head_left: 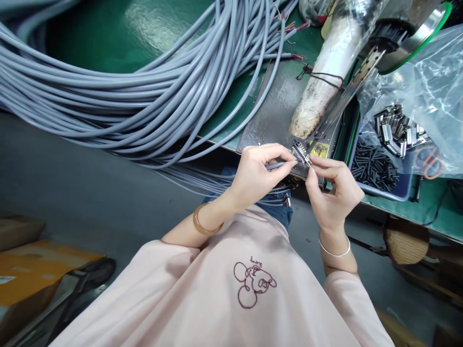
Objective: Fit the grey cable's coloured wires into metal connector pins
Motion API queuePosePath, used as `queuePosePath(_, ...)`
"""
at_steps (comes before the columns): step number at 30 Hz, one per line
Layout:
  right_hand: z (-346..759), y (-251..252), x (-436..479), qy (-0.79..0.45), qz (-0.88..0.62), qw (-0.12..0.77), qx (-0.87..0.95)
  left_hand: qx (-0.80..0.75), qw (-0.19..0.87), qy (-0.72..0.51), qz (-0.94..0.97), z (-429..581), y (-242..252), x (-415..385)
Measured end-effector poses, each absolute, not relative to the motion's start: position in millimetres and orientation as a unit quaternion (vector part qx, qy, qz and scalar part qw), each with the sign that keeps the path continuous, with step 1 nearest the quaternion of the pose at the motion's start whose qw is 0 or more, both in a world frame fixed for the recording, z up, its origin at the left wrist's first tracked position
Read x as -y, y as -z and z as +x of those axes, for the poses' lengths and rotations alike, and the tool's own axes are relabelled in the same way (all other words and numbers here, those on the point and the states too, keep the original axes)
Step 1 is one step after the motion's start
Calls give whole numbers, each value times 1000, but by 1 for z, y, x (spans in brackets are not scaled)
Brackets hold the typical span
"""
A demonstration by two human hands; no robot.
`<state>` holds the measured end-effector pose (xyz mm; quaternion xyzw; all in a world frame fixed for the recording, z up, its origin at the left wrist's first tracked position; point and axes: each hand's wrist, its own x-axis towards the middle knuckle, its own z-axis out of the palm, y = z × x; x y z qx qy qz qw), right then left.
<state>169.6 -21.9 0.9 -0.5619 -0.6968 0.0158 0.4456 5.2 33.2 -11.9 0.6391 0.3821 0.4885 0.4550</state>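
My left hand (262, 168) pinches the end of a grey cable (275, 165), with coloured wire ends showing at its fingertips. Thumb and fingers of my right hand (331, 185) are closed on the side of a small metal multi-pin connector (302, 152). The wire ends meet the pin side of the connector; whether each one is joined cannot be made out. Just above my hands is the tip of a white wrapped tube (307, 115), and beside it a thin dark metal tool tip points down toward the connector.
A large bundle of grey cables (162, 91) lies across the green table (108, 43). To the right, a blue tray (405, 190) holds black sleeves (376, 166) and metal connectors (396, 130) in clear plastic. A green-rimmed spool (430, 38) stands at the upper right.
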Motion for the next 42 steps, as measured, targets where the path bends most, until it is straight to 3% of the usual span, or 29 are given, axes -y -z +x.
queuePosePath(12, 172, -11, 14, -18, -554, 445, 704, -346, 356, -479, 724, -1, -5, -43)
queuePosePath(42, 171, -13, 10, 34, -557, 413, 719, -396, 396, -425, 711, 0, -15, -41)
